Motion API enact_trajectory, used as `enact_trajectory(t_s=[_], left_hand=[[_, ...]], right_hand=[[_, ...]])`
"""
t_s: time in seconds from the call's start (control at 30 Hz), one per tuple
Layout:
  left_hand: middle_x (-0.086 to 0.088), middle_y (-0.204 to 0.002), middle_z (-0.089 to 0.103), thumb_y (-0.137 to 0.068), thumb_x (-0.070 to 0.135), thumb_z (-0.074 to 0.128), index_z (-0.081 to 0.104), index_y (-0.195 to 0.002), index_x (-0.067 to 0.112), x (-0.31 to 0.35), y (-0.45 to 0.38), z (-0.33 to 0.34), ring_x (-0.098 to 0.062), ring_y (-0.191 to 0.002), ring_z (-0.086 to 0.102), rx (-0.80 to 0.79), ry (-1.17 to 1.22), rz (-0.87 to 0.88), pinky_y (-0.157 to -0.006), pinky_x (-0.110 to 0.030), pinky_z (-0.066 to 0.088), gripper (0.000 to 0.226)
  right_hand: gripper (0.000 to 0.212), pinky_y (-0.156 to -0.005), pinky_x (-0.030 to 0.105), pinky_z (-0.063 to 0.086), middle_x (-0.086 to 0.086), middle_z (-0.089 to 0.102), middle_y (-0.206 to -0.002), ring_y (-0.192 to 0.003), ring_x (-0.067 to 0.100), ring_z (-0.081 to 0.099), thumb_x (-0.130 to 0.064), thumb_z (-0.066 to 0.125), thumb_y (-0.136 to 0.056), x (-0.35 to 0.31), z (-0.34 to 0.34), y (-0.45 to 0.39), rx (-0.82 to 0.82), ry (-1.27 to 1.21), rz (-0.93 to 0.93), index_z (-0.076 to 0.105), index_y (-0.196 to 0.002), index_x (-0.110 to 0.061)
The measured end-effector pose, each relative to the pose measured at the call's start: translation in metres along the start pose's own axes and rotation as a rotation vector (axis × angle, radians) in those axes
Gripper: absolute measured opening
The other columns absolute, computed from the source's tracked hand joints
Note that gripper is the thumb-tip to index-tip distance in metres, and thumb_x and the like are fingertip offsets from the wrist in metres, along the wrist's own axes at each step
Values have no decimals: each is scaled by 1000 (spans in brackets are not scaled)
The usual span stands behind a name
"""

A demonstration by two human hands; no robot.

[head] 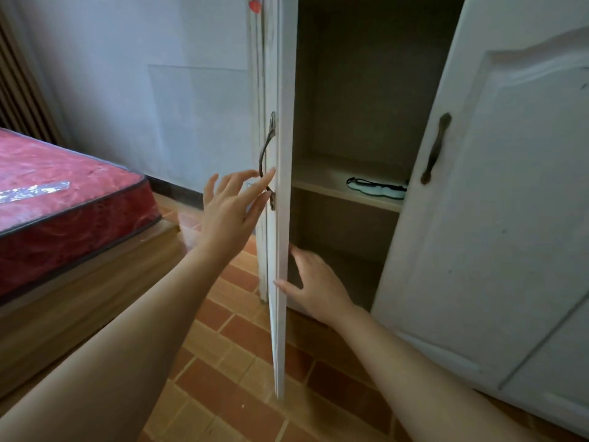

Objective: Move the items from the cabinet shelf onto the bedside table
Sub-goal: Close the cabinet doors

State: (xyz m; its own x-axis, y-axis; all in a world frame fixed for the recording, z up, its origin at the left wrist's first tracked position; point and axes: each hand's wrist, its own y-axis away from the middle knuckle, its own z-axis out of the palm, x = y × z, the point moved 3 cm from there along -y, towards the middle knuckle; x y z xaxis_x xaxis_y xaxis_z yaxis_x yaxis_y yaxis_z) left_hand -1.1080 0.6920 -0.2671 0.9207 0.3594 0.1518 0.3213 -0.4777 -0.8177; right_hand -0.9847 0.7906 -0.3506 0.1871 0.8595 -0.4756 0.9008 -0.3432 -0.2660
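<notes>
The white cabinet stands with both doors swung out. On its wooden shelf lies a pale item with a black band, partly hidden behind the right door. My left hand is spread with straight fingers, its fingertips at the dark metal handle of the left door. My right hand sits lower, fingers straight, its thumb touching the inner edge of that same door. Neither hand holds anything. The bedside table is out of view.
A bed with a red mattress on a wooden frame fills the left. The floor is orange-brown tile. The cabinet's compartment below the shelf looks dark and bare. A white wall runs behind the bed.
</notes>
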Motion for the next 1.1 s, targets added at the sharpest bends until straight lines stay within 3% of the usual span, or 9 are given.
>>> enact_trajectory(t_s=[0.1, 0.2, 0.4, 0.6, 0.77, 0.87, 0.97, 1.03, 1.1], left_hand=[[-8, -142, 44, -95, 41, 23, 38, -138, 34, 17, -5, 21, -30, -133, 38, -128, -75, 59, -112, -54, 15, 45], [-6, -150, 33, -98, 36, 26, 24, -143, 35, 38, -13, 40, -26, -141, 24, -187, -127, 138, -115, -55, 7, 44], [-8, -156, 13, -88, 18, 53, 30, -141, 34, 66, -39, 71, -30, -144, 2, -182, -316, 334, -112, -60, -5, 60], [-12, -156, 12, -83, 11, 58, 36, -136, 29, 82, -61, 101, -31, -144, 3, -141, -311, 421, -112, -58, -6, 61], [-12, -156, 12, -84, 19, 61, 29, -139, 28, 85, -72, 125, -28, -143, 2, -164, -227, 460, -113, -56, -1, 64], [-10, -155, 16, -86, 31, 59, 15, -144, 25, 85, -79, 142, -25, -143, 5, -170, -161, 467, -116, -52, 1, 73], [-2, -155, 5, -86, 38, 59, -7, -146, 25, 81, -83, 157, -21, -143, 3, -174, -78, 414, -117, -44, -5, 90], [2, -153, -3, -86, 42, 56, -19, -143, 29, 77, -86, 165, -18, -144, 0, -183, -50, 387, -118, -45, -3, 95], [3, -153, -3, -86, 46, 52, -24, -142, 29, 75, -88, 172, -16, -144, -1, -190, -44, 395, -117, -47, 0, 96]], right_hand=[[63, -103, 30, 33, -4, 37, -146, -134, 14, 34, -47, 49, -90, 18, -13, 8, 42, -10, 70, 25, -143, -24], [64, -103, 33, 36, -6, 37, -146, -134, 15, 35, -46, 50, -90, 41, -23, 12, 83, -7, 153, 22, -144, -26], [63, -96, 26, 37, -5, 42, -141, -128, 14, 43, -34, 53, -91, 81, -46, 14, 151, -136, 289, 20, -144, -27], [71, -88, 17, 35, -5, 43, -140, -122, 11, 48, -34, 56, -89, 99, -66, 14, 218, 54, 238, 14, -146, -27], [77, -106, 31, 36, -5, 0, -157, -138, 16, 30, -22, 55, -90, 108, -70, 16, 233, 376, 92, 4, -147, -24], [77, -116, 38, 18, -6, -8, -156, -144, 16, 4, -18, 53, -91, 123, -75, 11, 175, 456, 120, 1, -147, -24], [80, -115, 36, -3, -8, -26, -147, -139, 14, -18, -12, 48, -91, 138, -79, 7, 122, 605, 105, -10, -145, -23], [80, -110, 38, -12, -7, -29, -146, -137, 16, -23, -9, 45, -91, 144, -82, 6, 91, 663, 94, -16, -142, -22], [84, -110, 43, -6, -1, -19, -150, -140, 21, -15, -6, 52, -86, 144, -83, 3, 125, 759, 56, -9, -143, -18]])
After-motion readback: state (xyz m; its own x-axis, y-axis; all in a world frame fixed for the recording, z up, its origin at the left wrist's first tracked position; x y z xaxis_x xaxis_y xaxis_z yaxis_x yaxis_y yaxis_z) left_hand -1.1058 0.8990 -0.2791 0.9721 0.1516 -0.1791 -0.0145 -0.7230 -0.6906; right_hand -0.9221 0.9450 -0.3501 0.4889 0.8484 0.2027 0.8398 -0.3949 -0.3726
